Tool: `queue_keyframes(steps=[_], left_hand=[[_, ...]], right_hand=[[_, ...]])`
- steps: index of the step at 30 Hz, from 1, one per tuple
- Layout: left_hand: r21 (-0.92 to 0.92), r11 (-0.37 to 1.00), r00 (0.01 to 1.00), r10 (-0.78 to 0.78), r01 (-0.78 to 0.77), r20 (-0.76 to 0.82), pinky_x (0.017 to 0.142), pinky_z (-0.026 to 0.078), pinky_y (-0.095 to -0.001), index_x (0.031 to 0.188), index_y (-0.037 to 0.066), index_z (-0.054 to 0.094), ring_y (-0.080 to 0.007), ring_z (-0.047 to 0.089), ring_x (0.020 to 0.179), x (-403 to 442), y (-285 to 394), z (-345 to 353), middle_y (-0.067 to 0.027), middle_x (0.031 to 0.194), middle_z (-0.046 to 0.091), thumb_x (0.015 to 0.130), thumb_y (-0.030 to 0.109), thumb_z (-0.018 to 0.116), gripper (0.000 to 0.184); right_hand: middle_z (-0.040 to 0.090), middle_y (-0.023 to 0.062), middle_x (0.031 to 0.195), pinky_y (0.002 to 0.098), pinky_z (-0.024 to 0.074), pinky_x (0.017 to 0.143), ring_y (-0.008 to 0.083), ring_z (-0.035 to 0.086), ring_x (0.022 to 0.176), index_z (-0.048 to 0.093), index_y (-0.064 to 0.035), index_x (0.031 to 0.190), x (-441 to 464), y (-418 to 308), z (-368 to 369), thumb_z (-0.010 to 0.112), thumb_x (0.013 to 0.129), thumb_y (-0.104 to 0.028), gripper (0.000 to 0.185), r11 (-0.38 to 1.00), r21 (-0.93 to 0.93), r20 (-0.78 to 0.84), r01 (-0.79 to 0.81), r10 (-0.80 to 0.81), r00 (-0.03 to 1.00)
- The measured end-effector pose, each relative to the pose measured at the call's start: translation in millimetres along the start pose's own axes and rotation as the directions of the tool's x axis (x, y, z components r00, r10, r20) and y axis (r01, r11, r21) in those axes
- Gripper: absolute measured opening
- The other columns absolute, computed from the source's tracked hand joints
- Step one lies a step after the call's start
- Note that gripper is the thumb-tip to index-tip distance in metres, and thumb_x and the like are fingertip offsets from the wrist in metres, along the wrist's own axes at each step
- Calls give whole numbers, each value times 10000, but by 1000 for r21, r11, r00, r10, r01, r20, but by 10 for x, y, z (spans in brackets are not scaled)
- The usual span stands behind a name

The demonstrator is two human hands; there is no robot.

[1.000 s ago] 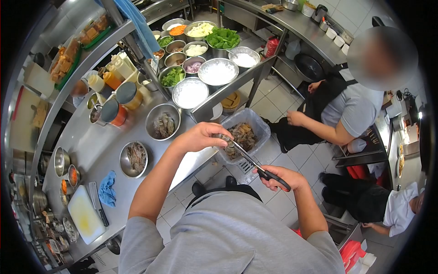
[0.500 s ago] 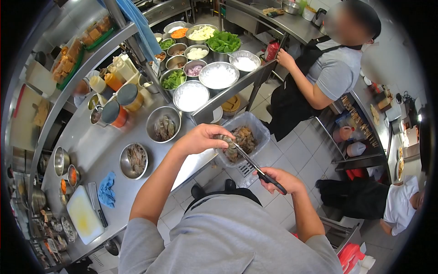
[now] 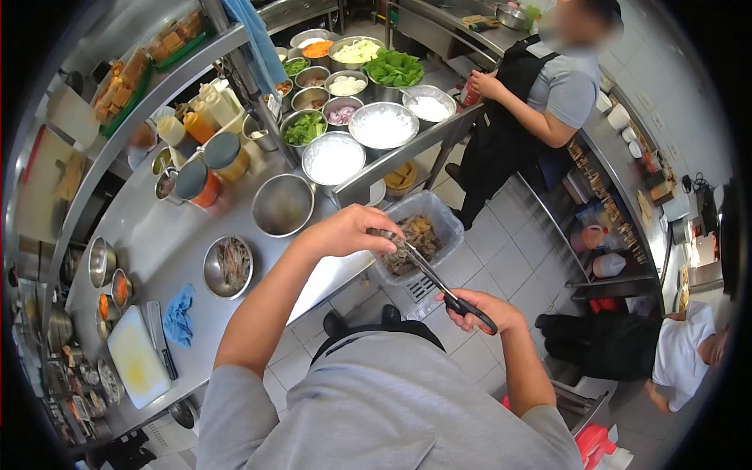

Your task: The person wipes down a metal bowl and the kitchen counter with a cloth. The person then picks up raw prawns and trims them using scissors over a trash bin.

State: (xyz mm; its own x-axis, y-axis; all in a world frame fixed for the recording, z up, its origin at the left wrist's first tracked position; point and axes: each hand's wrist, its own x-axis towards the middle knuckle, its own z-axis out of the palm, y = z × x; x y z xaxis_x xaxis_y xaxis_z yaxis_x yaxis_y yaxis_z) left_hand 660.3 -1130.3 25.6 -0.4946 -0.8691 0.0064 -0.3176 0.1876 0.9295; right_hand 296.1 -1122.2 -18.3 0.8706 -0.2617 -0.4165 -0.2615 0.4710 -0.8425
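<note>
Pinched in the fingers of my left hand (image 3: pixel 352 232) is a small greyish shrimp (image 3: pixel 385 235). My right hand (image 3: pixel 479 310) is wrapped round the black handles of metal scissors (image 3: pixel 427 270), whose blades reach up to the shrimp. Whether the blades are parted is too small to tell. Beneath both hands stands a lined plastic tub (image 3: pixel 452 227) with brownish shrimp pieces (image 3: pixel 419 233). On the steel table, one metal bowl (image 3: pixel 227 291) holds whole shrimp (image 3: pixel 234 263); a larger metal bowl (image 3: pixel 283 205) beside it shows a bare inside.
Left on the table lie a white cutting board (image 3: pixel 139 356), a knife (image 3: pixel 160 337) and a blue cloth (image 3: pixel 179 315). Sauce containers (image 3: pixel 197 182) and bowls of vegetables (image 3: pixel 302 128) stand farther back. One co-worker (image 3: pixel 517 110) stands at the upper right, another (image 3: pixel 627 345) at the right.
The shrimp seen earlier in the larger bowl no longer show there. The upper co-worker has moved left, towards the shelf. The scissors have shifted slightly; both my hands keep their grips.
</note>
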Motion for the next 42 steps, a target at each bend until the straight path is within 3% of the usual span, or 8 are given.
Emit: queue_keyframes(steps=[1,4,10,20,29,31,35,42], left_hand=[[6,1000,999,-31,30,39,739,504,-311,1100,88,738,-157,640,797,3,14,-17,-57,891,676,863,210,770,268],[141,990,996,13,-25,86,750,506,-320,1096,78,735,-185,649,816,28,81,-75,-72,886,682,863,218,768,274],[174,980,991,83,-101,109,773,511,-350,1085,72,732,-245,654,853,58,85,-38,-99,911,704,861,239,765,281],[169,981,991,77,-95,114,762,505,-345,1093,80,736,-235,652,844,53,80,-26,-91,897,696,842,249,783,307],[81,996,999,43,-44,21,764,511,-316,1119,78,731,-169,658,829,36,49,22,-68,912,692,862,194,773,285],[-270,951,989,-147,149,27,751,521,-288,1116,54,726,-130,654,796,10,59,26,-62,931,687,874,156,764,266],[-303,947,994,-106,102,4,732,523,-265,1093,30,725,-109,641,763,-9,32,30,-49,922,677,881,124,755,233],[22,1000,996,-24,23,86,720,517,-300,1074,45,730,-155,655,785,-28,209,-45,-65,901,673,865,158,769,241]], right_hand=[[457,-30,855,227,395,591,80,445,684,433,-77,1457,11,13,-7,744,846,-235,704,1000,6,21,8,-8,1000],[458,-31,854,227,397,584,77,447,680,437,-78,1454,17,-13,-8,733,856,-218,682,1000,12,45,29,-29,999],[461,-34,851,222,403,575,71,450,668,440,-78,1454,18,-78,-29,707,872,-192,651,999,-26,13,-34,35,999],[489,-47,808,204,353,478,40,431,564,488,-94,1417,21,-92,23,721,886,-156,583,999,-27,-65,-35,33,997],[484,-58,824,209,410,563,49,473,675,505,-110,1417,11,-115,0,748,866,-147,603,994,-109,-84,2,-11,996],[474,-56,853,227,417,605,62,466,723,479,-116,1440,10,-100,-23,757,852,-151,651,986,-146,-16,84,-87,996],[467,-47,867,231,406,600,74,459,704,455,-115,1458,4,-46,-67,764,849,-192,687,991,-97,37,92,-89,995],[463,-44,858,220,386,567,66,443,669,440,-101,1465,-21,-47,-41,703,860,-178,664,998,-69,70,7,-2,998]])
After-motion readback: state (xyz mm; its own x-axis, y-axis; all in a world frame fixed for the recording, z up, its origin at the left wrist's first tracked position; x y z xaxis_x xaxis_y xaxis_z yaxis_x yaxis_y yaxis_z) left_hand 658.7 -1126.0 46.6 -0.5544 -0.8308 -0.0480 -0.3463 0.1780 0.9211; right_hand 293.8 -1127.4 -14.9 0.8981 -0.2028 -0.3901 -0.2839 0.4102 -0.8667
